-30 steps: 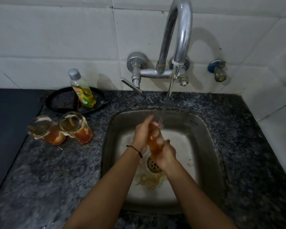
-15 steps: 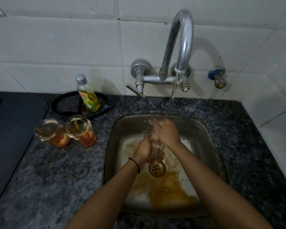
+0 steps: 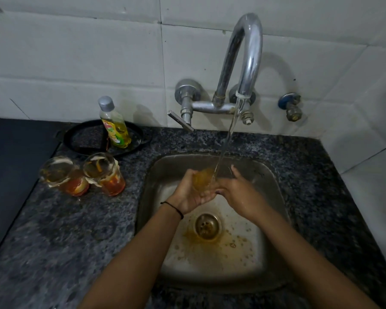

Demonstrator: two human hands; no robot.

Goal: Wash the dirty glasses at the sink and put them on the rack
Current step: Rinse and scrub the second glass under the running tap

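Observation:
A clear glass (image 3: 203,179) with orange-tinted water in it sits upright under the running stream from the chrome tap (image 3: 243,63), over the steel sink (image 3: 270,197). My left hand (image 3: 191,192) cups the glass from below and the left. Beside it, my right hand (image 3: 239,192) touches the glass's right side with its fingers spread. Two more dirty glasses (image 3: 62,177) (image 3: 105,175) with orange liquid and white residue stand on the granite counter (image 3: 65,241) left of the sink.
A bottle of yellow dish soap (image 3: 115,123) stands on a black round pan (image 3: 80,139) behind the dirty glasses. Orange residue lies around the drain (image 3: 207,226). A black stovetop (image 3: 11,170) borders the counter on the left. White tiled walls close the back and right.
The glass was tipped out over the drain half a second ago; it is now raised upright under the stream, filling again. My right hand has come off its top to its right side.

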